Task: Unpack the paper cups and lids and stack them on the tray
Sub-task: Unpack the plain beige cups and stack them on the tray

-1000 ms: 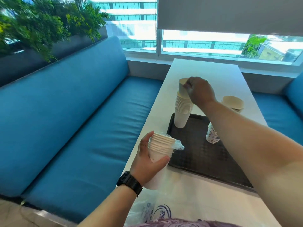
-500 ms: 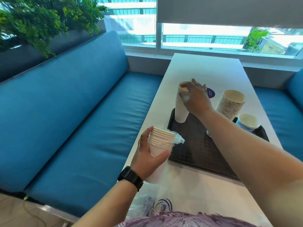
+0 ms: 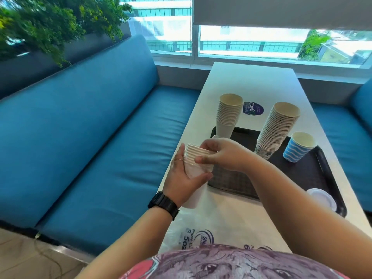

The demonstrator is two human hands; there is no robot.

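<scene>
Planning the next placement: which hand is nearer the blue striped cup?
Right. The right hand is left of the blue striped cup, over the tray; the left hand is farther left.

White cup stack (image 3: 196,170) held tilted above table edge, still in clear wrap. On dark tray (image 3: 326,174): plain white stack (image 3: 228,115) upright at far-left corner, taller patterned stack (image 3: 276,129) leaning, blue-striped cup (image 3: 299,147) beside it, white lids (image 3: 322,198) at near-right corner.

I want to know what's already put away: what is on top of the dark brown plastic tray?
On the dark brown plastic tray stand a plain white cup stack, a taller patterned cup stack, a blue-striped paper cup and white lids. The right forearm covers part of the tray.
</scene>
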